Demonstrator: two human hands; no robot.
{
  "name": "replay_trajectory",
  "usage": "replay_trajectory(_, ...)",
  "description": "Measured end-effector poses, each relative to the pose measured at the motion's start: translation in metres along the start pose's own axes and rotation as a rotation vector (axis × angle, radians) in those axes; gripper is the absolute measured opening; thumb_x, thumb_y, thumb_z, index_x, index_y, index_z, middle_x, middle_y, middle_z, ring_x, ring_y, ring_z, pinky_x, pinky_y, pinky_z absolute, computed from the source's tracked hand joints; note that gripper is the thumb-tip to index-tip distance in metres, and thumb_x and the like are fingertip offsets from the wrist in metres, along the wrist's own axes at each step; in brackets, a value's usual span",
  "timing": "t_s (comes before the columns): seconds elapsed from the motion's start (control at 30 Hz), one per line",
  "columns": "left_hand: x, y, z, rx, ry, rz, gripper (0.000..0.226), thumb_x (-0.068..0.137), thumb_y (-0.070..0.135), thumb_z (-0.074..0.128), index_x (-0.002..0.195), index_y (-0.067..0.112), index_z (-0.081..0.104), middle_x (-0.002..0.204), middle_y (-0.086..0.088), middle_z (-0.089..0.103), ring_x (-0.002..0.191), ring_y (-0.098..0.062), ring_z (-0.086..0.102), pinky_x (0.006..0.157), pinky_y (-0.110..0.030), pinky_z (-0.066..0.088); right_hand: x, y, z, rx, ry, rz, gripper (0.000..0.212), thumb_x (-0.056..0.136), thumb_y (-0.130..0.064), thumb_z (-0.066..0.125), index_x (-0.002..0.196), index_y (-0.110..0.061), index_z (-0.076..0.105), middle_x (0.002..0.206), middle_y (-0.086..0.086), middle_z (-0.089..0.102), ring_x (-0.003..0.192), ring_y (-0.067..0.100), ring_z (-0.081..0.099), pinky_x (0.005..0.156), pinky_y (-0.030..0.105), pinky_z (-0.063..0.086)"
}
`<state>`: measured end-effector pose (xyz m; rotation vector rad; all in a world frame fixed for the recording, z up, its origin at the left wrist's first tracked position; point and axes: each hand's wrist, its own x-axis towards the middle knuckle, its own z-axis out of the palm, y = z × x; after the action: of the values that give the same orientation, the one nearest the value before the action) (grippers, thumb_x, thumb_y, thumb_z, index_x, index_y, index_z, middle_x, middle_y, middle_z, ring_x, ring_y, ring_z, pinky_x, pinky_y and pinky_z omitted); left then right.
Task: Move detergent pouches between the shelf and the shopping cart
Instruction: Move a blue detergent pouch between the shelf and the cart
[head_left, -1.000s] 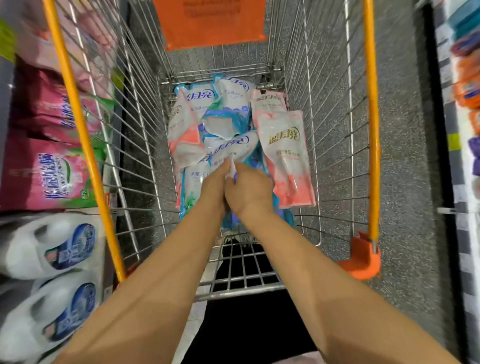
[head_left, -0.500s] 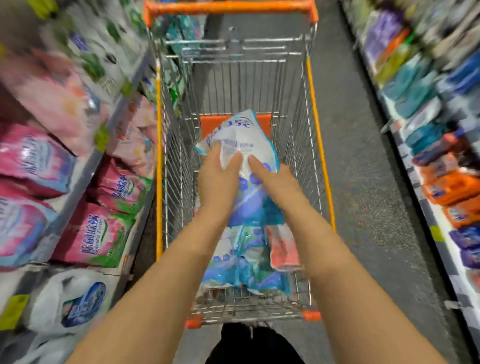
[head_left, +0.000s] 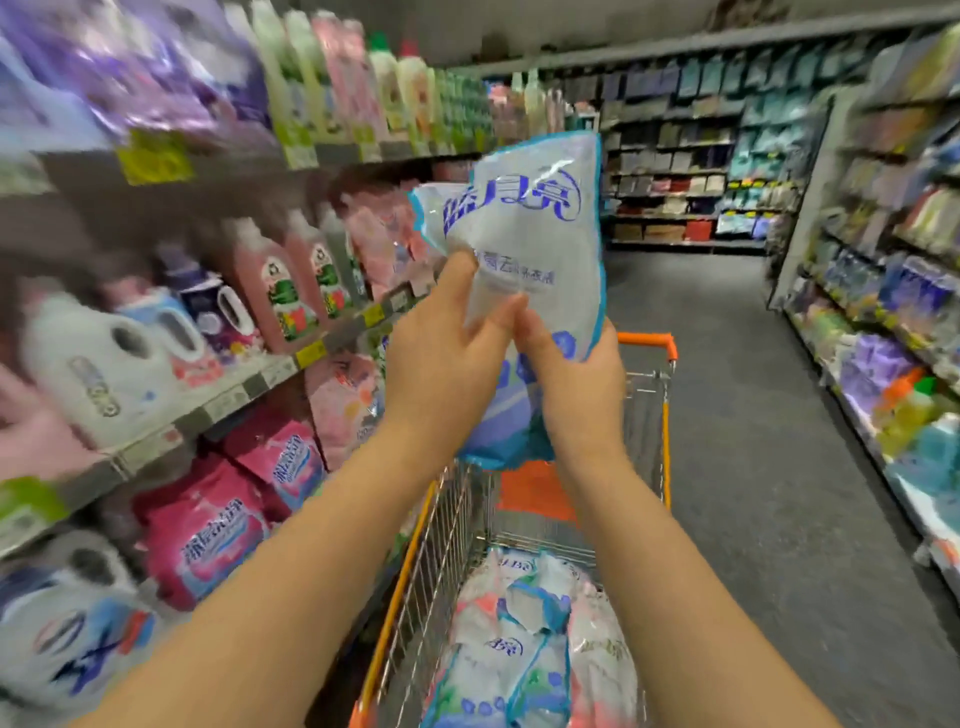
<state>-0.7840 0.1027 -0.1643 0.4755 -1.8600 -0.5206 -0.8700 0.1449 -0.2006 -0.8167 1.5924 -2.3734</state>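
Note:
A blue and white detergent pouch (head_left: 524, 228) is held upright high above the shopping cart (head_left: 647, 410). My left hand (head_left: 441, 358) grips its middle from the left, thumb on the front. My right hand (head_left: 571, 379) grips its lower part from the right. Several more pouches (head_left: 524, 644), blue and pink, lie piled in the cart's basket below my arms. The shelf (head_left: 249, 379) on the left carries pink pouches and bottles, level with the raised pouch.
White and pink detergent jugs (head_left: 104, 364) and pink bags (head_left: 213, 530) fill the left shelves. Another stocked shelf (head_left: 883, 332) lines the right side. The grey aisle floor (head_left: 737, 395) runs ahead past the cart's orange front rim to far shelves.
Both hands lifted the blue pouch out of the cart from the pile to chest height. The view tilted up from the basket to the aisle and shelves.

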Motion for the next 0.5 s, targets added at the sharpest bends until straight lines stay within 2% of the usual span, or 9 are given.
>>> replay_trajectory(0.07,0.006,0.028,-0.029,0.038,0.059,0.060,0.046,0.077,0.051,0.046,0.106,0.017,0.056,0.088,-0.005,0.069,0.083,-0.028,0.062,0.070,-0.042,0.046,-0.009,-0.032,0.012,0.087,-0.049,-0.079,0.058,0.068,-0.035,0.076,0.117,-0.013,0.054,0.107,0.000,0.069,0.092,0.009,0.066,0.084,0.027,0.053)
replay_trajectory(0.17,0.013,0.059,-0.077,0.094,0.156,0.110,0.031,0.080,0.045,0.051,0.103,0.025,0.053,0.091,0.000,0.069,0.085,-0.024,0.061,0.071,-0.041,0.046,-0.028,-0.075,0.037,0.166,-0.142,-0.164,0.051,0.072,-0.029,0.078,0.114,-0.014,0.054,0.098,-0.007,0.067,0.080,-0.003,0.064,0.076,0.014,0.051)
replay_trajectory(0.3,0.021,0.088,-0.152,0.195,0.264,0.168,0.036,0.082,0.035,0.052,0.107,0.009,0.055,0.095,-0.002,0.068,0.087,-0.022,0.060,0.073,-0.034,0.041,-0.056,-0.126,0.086,0.253,-0.276,-0.240,0.039,0.073,-0.026,0.077,0.105,-0.023,0.054,0.093,-0.014,0.065,0.077,-0.007,0.062,0.072,0.011,0.048)
replay_trajectory(0.4,0.024,0.105,-0.217,0.282,0.340,0.185,0.038,0.080,0.038,0.052,0.107,0.011,0.054,0.096,-0.004,0.068,0.090,-0.028,0.062,0.075,-0.036,0.043,-0.091,-0.162,0.131,0.311,-0.369,-0.279,0.048,0.071,-0.032,0.078,0.111,-0.021,0.053,0.092,-0.017,0.065,0.078,-0.006,0.062,0.073,0.013,0.048)
replay_trajectory(0.5,0.016,0.117,-0.288,0.324,0.389,0.191,0.039,0.080,0.043,0.053,0.109,0.016,0.051,0.088,0.009,0.064,0.088,-0.021,0.061,0.077,-0.035,0.046,-0.136,-0.193,0.179,0.389,-0.442,-0.299,0.056,0.069,-0.035,0.080,0.115,-0.015,0.056,0.093,-0.013,0.068,0.078,-0.006,0.064,0.071,0.011,0.048)
